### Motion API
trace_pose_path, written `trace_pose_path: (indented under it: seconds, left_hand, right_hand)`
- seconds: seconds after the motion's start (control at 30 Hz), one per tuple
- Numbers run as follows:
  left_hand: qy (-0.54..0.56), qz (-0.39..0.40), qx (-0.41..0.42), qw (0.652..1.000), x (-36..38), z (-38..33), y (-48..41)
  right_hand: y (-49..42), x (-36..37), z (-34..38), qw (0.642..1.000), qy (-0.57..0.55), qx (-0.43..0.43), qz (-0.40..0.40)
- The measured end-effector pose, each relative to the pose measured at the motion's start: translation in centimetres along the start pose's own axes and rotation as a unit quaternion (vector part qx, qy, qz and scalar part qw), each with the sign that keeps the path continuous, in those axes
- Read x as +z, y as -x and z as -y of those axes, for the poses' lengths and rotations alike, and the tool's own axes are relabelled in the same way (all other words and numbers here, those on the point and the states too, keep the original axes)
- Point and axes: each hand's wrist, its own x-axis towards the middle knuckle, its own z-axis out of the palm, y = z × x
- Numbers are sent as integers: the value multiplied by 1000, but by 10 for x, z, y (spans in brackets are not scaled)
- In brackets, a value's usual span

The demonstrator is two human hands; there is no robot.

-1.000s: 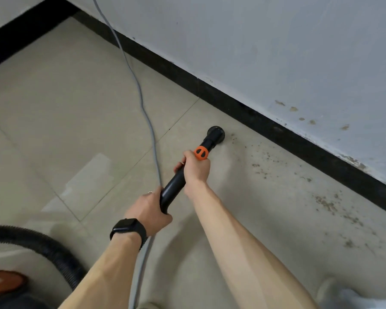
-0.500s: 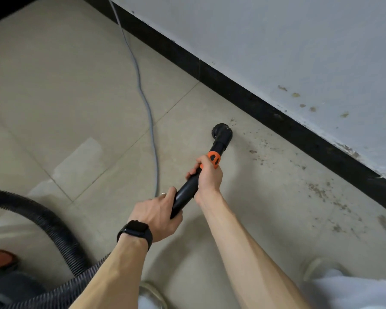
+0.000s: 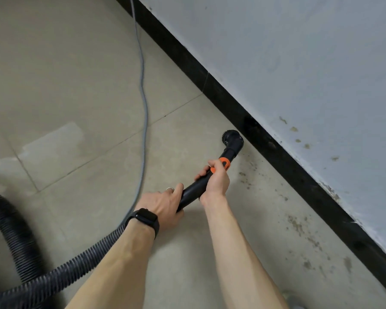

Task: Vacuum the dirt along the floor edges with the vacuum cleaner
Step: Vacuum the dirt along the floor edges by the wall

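In the head view I saw both of my hands wrapped round the black vacuum wand (image 3: 193, 191), which ran from near left up to far right. My left hand (image 3: 165, 205) was clenched on the wand's near end, where the ribbed black hose (image 3: 60, 273) joined it; a ring showed on one finger and a dark watch (image 3: 145, 219) sat on that wrist. My right hand (image 3: 216, 180) was clenched higher up, just below the orange collar (image 3: 223, 164). Beyond that grip the wand ended in a round black brush nozzle (image 3: 232, 139), which sat on the beige tiled floor (image 3: 76, 85) right against the black skirting board (image 3: 276, 152). I could not tell whether the nozzle actually touched the skirting.

Dirt specks (image 3: 299, 224) lay scattered on the floor to the right of the nozzle and nearer to me, along the skirting. The white wall (image 3: 299, 52) above carried a few brownish spots. A grey power cord (image 3: 143, 97) trailed away across the tiles on the left, and the hose looped off to the near left edge.
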Motion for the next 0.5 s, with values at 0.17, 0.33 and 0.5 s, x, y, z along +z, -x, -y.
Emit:
trace_pose_path:
  seconds: [0.17, 0.33, 0.5]
  left_hand:
    - [3, 10, -1, 1000, 5, -6, -16]
    - [25, 6, -30, 999, 11, -9, -20]
    - [65, -14, -85, 994, 8, -1, -24]
  right_hand:
    - [-11, 0, 6, 999, 0, -15, -32]
    - [-22, 3, 1, 996, 15, -53, -70]
    - [-31, 24, -2, 995, 44, -66, -57]
